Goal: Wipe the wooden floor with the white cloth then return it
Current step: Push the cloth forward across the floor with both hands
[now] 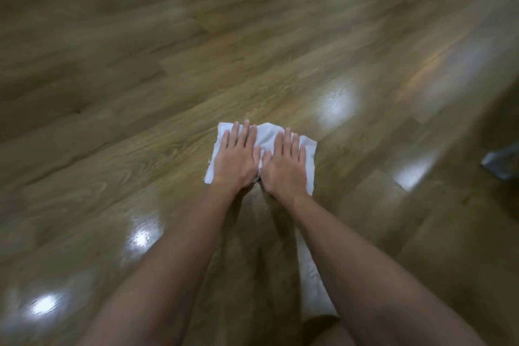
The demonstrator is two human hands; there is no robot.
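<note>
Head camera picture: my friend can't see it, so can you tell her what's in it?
Two bare hands, the left hand and the right hand, press flat side by side on a white cloth spread on a shiny wooden floor. Both forearms reach forward from the bottom of the picture, and bright light spots reflect off the boards.

Flat white cloth [266, 136]: middle hidden under both hands. Glossy wooden plank floor [112, 78] blurred toward edges. Grey object [502, 161], possibly a bag, cut by right edge.

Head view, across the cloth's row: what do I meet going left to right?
Bare wooden floor → white cloth left edge → left hand → right hand → grey object at the right edge.
</note>
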